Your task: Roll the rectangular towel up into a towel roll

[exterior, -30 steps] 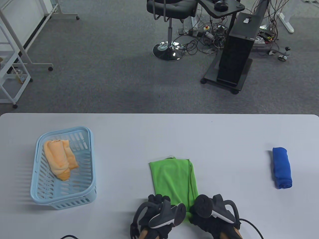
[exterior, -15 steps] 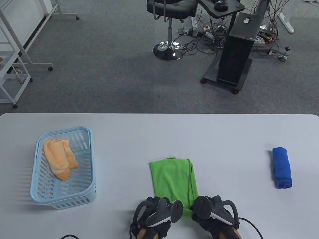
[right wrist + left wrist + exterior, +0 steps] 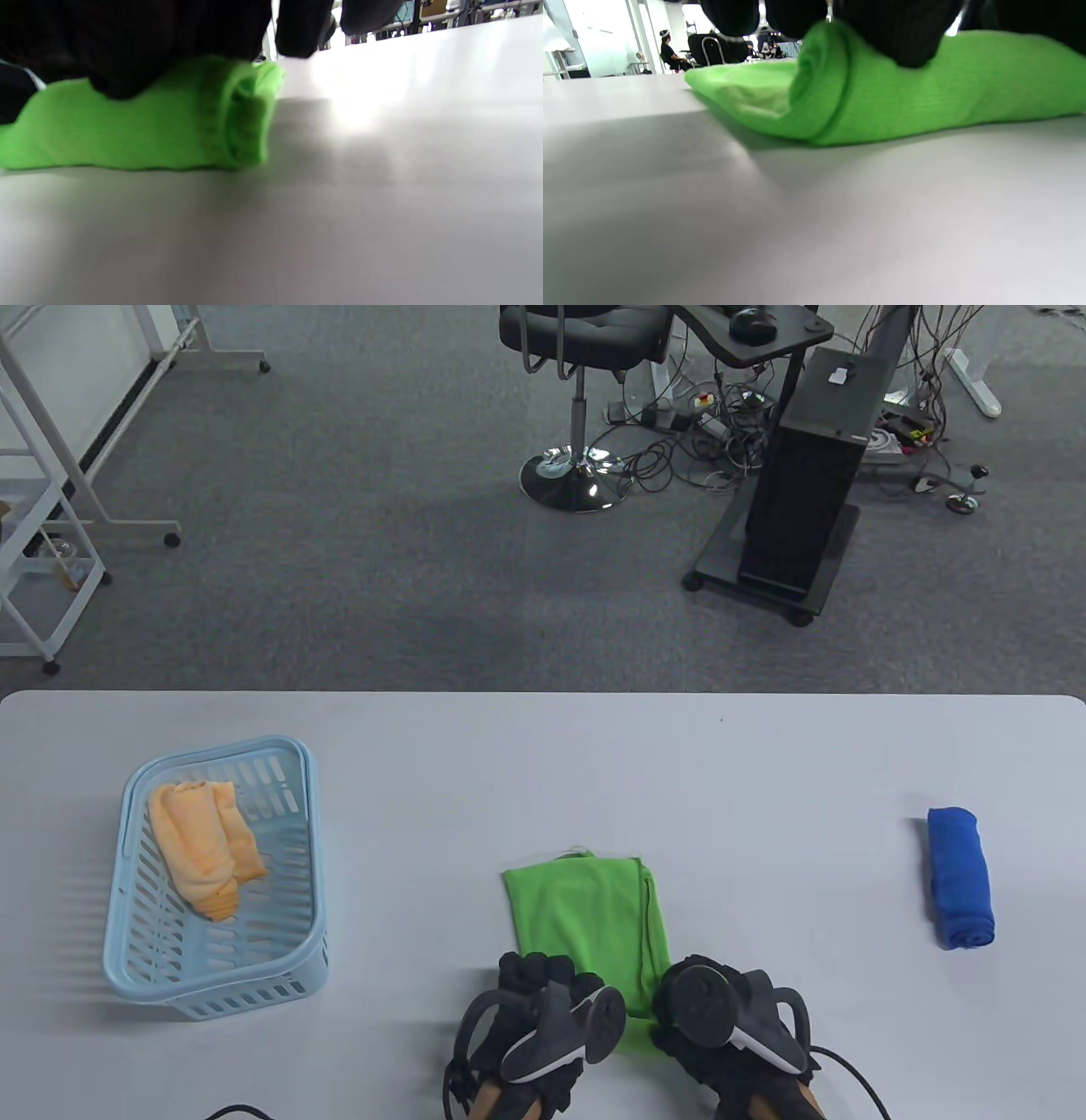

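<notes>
Both hands sit side by side at the near edge of the table (image 3: pixel 764 746), the left hand (image 3: pixel 543 1014) and the right hand (image 3: pixel 730 1018) each with fingers curled down over the near end of the green towel (image 3: pixel 585 912) — pressing on it from above rather than pinching it, as far as the wrist views show. Compared with a second ago the hands have crept a little farther from the person, the knuckles now covering more cloth, and the flat part of the towel has shortened and skewed slightly leftward at its far edge. I take that to mean the rolling is under way but early: most of the length still lies flat ahead. From the left wrist view the rolled part (image 3: pixel 840 97) is a plump, soft tube with a coiled end, lying on the table; the right wrist view shows its other end (image 3: pixel 242 118) open and slightly loose. Far left stands a blue basket (image 3: pixel 301 848) holding an orange towel (image 3: pixel 204 848); far right lies a blue towel roll (image 3: pixel 959 878).
</notes>
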The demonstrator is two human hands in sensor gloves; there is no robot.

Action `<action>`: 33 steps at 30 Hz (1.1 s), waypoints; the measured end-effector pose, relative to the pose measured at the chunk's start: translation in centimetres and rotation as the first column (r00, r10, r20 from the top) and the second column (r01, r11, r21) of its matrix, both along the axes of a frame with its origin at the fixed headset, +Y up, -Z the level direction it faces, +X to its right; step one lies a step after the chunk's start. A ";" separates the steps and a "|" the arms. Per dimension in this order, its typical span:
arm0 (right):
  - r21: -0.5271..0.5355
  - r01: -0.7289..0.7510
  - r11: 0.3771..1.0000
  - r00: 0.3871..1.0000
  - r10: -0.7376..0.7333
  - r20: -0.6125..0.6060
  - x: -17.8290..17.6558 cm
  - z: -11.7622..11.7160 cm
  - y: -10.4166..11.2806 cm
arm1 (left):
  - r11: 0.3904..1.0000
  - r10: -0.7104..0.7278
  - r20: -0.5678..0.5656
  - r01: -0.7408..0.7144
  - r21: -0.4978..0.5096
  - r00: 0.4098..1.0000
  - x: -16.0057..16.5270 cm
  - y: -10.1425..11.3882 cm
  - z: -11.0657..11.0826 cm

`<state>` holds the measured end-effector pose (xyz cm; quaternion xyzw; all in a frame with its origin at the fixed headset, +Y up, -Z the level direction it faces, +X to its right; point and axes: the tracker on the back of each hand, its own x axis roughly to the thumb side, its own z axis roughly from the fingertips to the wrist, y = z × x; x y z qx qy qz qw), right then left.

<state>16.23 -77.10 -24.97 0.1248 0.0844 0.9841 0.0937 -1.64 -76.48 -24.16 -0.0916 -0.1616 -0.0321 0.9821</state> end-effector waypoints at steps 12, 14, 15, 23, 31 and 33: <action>-0.119 -0.140 0.983 0.988 0.131 -0.080 -0.4 0.3 -0.5 | 0.982 0.031 0.050 -0.021 -0.190 0.998 -0.2 -0.3 0.2; -0.114 -0.161 0.980 0.986 0.154 -0.067 -0.7 0.4 -0.7 | 0.978 -0.035 0.063 0.047 -0.205 0.997 0.0 -0.7 0.3; -0.105 -0.160 0.982 0.986 0.155 -0.055 -0.9 0.3 -0.7 | 0.976 -0.077 0.071 0.089 -0.199 0.995 0.2 -0.9 0.2; -0.063 -0.110 0.992 0.994 0.108 -0.032 -0.4 0.2 -0.3 | 0.994 -0.007 0.038 0.011 -0.111 0.999 0.0 -0.3 0.3; -0.059 -0.094 0.994 0.995 0.094 -0.015 0.1 0.0 0.0 | 0.998 0.023 0.042 -0.020 -0.067 0.999 -0.2 -0.2 0.1; -0.048 -0.078 0.996 0.997 0.078 -0.003 0.4 -0.1 0.1 | 0.997 0.045 0.026 -0.043 -0.056 0.999 -0.3 -0.2 -0.1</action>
